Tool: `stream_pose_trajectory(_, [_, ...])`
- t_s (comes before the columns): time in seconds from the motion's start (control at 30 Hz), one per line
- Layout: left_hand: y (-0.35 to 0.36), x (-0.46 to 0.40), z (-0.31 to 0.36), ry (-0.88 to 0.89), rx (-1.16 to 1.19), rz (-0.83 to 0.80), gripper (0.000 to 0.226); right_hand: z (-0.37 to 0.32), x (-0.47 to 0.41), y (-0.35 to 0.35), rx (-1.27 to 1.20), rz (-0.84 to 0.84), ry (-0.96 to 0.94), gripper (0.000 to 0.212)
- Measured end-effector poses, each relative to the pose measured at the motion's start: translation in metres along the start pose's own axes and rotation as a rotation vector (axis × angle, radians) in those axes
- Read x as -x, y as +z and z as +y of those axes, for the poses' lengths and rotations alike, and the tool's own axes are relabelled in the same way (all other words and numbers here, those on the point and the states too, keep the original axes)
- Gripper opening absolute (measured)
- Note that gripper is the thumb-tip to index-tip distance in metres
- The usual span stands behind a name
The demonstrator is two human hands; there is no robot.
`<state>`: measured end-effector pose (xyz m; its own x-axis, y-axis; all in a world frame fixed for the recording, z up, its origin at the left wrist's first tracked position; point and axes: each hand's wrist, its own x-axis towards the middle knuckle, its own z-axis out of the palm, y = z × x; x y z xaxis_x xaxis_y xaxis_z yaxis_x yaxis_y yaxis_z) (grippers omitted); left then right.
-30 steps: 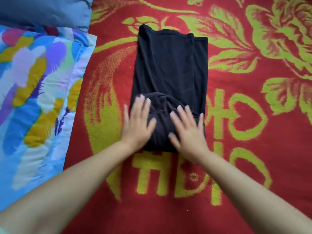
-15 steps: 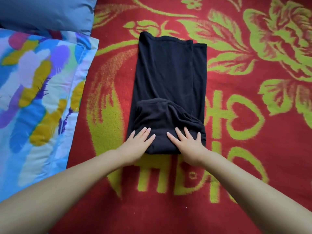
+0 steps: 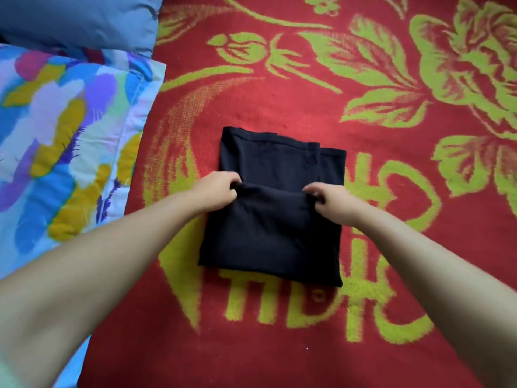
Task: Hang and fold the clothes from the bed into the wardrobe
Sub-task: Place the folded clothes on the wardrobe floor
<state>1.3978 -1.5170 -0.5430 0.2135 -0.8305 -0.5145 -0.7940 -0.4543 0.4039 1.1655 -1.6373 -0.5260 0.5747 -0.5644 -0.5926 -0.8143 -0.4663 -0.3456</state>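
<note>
On the red blanket (image 3: 279, 345), we pinch the black garment (image 3: 268, 239) at its folded top edge: left hand (image 3: 216, 190) and right hand (image 3: 328, 201), 2 grips.

under our curled fingers (image 3: 233, 182) lies a matt black garment (image 3: 272, 236) of soft knit cloth, on a coarse, fuzzy red blanket (image 3: 307, 102); left of our fingers, smooth printed cotton bedding (image 3: 70, 141).

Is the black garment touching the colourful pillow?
Apart. The head view shows red blanket between the black garment and the colourful pillow.
</note>
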Motion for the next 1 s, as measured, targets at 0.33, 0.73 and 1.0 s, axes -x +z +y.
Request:
stream_pose_trajectory(0.33, [0.133,0.062,-0.01,0.175,-0.352,0.233,0.065,-0.003,0.044,0.13,0.362,0.306,-0.161,0.056])
stream_pose_trajectory(0.73, [0.111,0.077,-0.049,0.359,-0.564,0.039,0.092,0.027,0.065,0.131,0.52,0.047,-0.187,0.097])
stream_pose_trajectory(1.0, [0.075,0.11,-0.024,0.266,-0.309,-0.359,0.077,-0.011,0.098,0.067,0.309,-0.499,-0.149,0.097])
